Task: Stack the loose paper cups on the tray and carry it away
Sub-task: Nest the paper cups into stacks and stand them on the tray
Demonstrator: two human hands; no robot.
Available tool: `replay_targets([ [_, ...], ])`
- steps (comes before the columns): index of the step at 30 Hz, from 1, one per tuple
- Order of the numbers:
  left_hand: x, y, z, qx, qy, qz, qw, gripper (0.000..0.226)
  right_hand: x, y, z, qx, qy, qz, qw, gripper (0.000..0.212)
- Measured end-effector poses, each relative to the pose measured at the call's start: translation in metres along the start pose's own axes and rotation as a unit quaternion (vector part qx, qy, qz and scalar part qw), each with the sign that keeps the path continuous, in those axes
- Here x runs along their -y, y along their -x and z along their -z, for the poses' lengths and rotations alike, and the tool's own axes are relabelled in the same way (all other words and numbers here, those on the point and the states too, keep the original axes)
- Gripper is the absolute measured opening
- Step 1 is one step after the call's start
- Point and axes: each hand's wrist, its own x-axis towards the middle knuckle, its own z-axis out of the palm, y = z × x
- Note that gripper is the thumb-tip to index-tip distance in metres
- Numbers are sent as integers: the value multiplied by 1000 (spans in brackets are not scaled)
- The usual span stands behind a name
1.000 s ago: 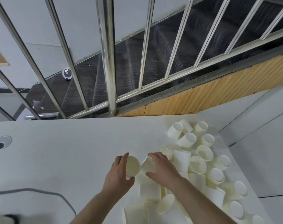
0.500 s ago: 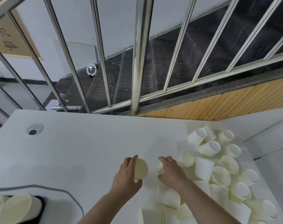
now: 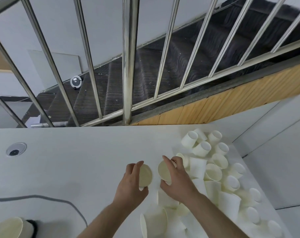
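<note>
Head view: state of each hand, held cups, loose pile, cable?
Left hand: closed around a cup, grip from the side.
Left cup: held, mouth facing right.
Right hand: closed around a second cup.
Right cup: held, mouth facing left, apart from the left cup.
Loose cups: scattered, most on their sides, unstacked.
Cable: slack on the table.

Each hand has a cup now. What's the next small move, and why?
Probably slide the right hand's cup into the left hand's cup: the two are held side by side, and many loose cups lie unstacked on the right.
</note>
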Motion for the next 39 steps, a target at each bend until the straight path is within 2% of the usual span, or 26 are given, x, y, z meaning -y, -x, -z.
replay_targets([
  [7, -17, 42, 13, -11, 10, -42, 999, 76, 25, 52, 11, -70, -42, 2, 997, 80],
  [15, -16, 131, 34, -56, 15, -54, 997, 75, 60, 126, -7, -86, -54, 46, 994, 79],
  [27, 26, 260, 90, -89, -4, 5, 996, 75, 146, 198, -64, -46, -101, 110, 988, 75],
  [33, 49, 284, 125, -122, -2, 10, 993, 75, 192, 207, -78, -37, -91, 131, 987, 75],
  [39, 105, 294, 178, -134, 0, 3, 991, 77, 261, 193, -112, -30, -78, 136, 987, 75],
])
